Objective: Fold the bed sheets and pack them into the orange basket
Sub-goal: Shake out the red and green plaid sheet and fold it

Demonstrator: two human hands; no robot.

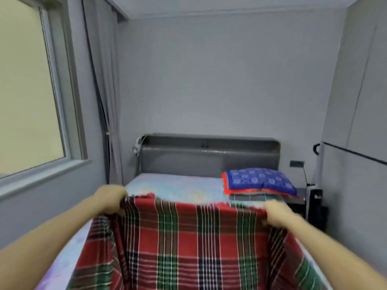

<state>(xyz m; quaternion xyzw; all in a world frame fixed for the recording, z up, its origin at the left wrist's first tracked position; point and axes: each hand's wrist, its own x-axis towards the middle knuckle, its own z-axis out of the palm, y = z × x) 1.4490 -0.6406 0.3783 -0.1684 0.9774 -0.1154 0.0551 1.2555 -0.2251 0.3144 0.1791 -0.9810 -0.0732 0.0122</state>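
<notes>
Red plaid sheet [188, 243] is hanging stretched between both hands: left hand [112, 198] is gripping one top corner, right hand [278, 213] gripping the other, bed [173, 185] lying beyond them.

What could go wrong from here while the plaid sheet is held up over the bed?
1. The left hand and right hand grip only the top edge of the plaid sheet; a slip would probably drop it onto the bed.
2. The sheet hangs in loose folds under the left hand, so the next fold may come out uneven.
</notes>
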